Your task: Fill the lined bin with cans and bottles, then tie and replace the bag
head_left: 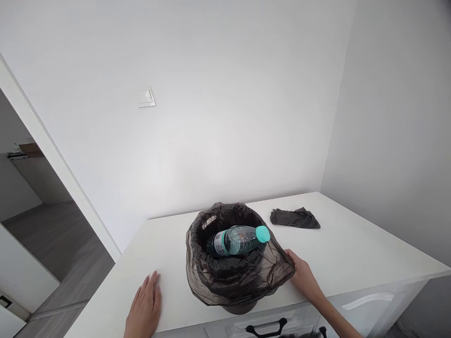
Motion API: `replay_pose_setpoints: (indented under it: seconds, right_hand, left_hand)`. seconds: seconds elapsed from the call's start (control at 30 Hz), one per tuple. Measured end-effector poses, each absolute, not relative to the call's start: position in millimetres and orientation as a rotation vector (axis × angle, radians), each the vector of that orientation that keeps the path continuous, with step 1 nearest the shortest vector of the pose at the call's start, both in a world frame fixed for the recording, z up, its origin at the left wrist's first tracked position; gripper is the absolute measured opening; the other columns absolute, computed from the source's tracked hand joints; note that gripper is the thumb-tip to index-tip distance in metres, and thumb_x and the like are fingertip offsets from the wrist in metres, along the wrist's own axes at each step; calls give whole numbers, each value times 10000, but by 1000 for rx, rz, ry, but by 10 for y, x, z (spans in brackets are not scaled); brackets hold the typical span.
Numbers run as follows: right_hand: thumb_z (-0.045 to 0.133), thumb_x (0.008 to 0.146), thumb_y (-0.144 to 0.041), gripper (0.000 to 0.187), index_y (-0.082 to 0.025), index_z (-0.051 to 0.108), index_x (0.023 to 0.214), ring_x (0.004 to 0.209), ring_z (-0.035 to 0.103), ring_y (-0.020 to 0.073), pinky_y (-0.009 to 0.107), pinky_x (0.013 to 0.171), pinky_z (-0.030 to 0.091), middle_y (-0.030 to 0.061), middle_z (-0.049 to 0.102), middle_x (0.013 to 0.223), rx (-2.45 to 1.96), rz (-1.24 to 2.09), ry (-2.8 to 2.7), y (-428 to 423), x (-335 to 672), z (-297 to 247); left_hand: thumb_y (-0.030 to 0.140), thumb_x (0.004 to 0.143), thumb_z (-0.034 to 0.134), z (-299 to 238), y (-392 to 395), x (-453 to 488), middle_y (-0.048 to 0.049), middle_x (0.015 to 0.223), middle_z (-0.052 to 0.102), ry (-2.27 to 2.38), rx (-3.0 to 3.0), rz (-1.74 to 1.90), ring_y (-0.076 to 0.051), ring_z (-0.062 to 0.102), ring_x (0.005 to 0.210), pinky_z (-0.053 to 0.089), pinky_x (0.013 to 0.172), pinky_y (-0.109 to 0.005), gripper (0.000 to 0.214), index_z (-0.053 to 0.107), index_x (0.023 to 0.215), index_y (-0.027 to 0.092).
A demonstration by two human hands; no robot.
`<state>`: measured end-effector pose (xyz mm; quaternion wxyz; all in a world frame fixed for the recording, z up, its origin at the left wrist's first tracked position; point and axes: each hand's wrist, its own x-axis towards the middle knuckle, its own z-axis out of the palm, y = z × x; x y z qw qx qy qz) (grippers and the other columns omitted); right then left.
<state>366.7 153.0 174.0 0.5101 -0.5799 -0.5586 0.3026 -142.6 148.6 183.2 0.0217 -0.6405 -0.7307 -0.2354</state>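
My right hand [300, 273] has the black bag [230, 270] pinched, fingertips kinda hidden, left hand [144, 305] lies flat, fingers loosely together, bottle [241, 240] base buried.

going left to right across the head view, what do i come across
White door frame, left hand resting on the white countertop, plastic bottle with a teal cap, right hand holding the edge of the dark plastic bin liner.
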Motion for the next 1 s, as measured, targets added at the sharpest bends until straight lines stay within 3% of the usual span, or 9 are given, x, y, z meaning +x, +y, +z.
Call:
replay_pose_setpoints:
  seconds: [0.13, 0.23, 0.33, 0.5, 0.63, 0.73, 0.83, 1.0]
  right_hand:
    - [585, 824, -404, 271, -234, 702, 999, 807, 687, 265, 366, 756, 553, 69, 768, 922, -1331, 832, -1317, 1548, 3653, 1773]
    - [610, 855, -522, 392, -238, 708, 1107, 805, 700, 271, 392, 770, 577, 72, 768, 906, -1242, 985, -1291, 1559, 3627, 1918]
    - [558, 907, -641, 491, -256, 711, 1170, 846, 719, 281, 401, 765, 597, 71, 768, 916, -1216, 1048, -1245, 1570, 3594, 2210]
    - [541, 953, -652, 504, -258, 721, 1212, 892, 747, 285, 401, 784, 615, 81, 766, 936, -1049, 1139, -1160, 1603, 3546, 2899]
    - [618, 942, -610, 527, -260, 664, 1332, 923, 751, 270, 394, 798, 630, 95, 757, 1043, -953, 1344, -1140, 1613, 3563, 3387]
    - [789, 848, -494, 582, -280, 633, 1366, 905, 730, 236, 343, 743, 626, 72, 739, 1061, -984, 1351, -1126, 1601, 3581, 3625]
    - [840, 789, -404, 614, -289, 618, 1349, 803, 691, 187, 280, 651, 584, 17, 705, 959, -990, 1293, -1124, 1577, 3553, 3799]
    - [807, 731, -315, 517, -272, 635, 1216, 585, 510, 102, 215, 479, 417, -59, 585, 801, -973, 1107, -1114, 1473, 3429, 4178]
  left_hand:
    - [432, 990, 284, 1821, 1485, -1428, -53, 1576, 541, -2259, -1979, -758, -261, 420, 1520, 296, 1294, -474, 584, 520, 1482, 224]
    - [408, 985, 297, 1869, 1472, -1396, -74, 1547, 570, -2242, -1987, -783, -279, 432, 1512, 286, 1293, -503, 567, 551, 1451, 209]
    - [443, 965, 374, 2003, 1453, -1273, -99, 1477, 627, -2240, -2058, -882, -319, 464, 1485, 366, 1237, -544, 543, 593, 1406, 212]
    - [621, 989, 364, 2516, 1479, -770, -101, 1408, 678, -2339, -2457, -1221, -316, 614, 1333, 537, 1061, -475, 611, 550, 1458, 276]
    - [716, 1001, 244, 3116, 1584, -292, -136, 1316, 724, -2620, -2732, -1746, -289, 725, 1146, 566, 1015, -457, 776, 455, 1540, 200]
    - [687, 971, 451, 3518, 1638, -75, -144, 1298, 732, -2578, -2809, -2171, -286, 736, 1106, 583, 971, -422, 733, 512, 1497, 180]
    - [521, 878, 715, 3834, 1641, 4, -135, 1238, 753, -2523, -2649, -2351, -268, 741, 1049, 592, 904, -365, 670, 578, 1433, 172]
    - [433, 758, 847, 4343, 1579, 37, -67, 954, 761, -2262, -2297, -2478, -194, 710, 753, 559, 688, -303, 761, 585, 1430, 192]
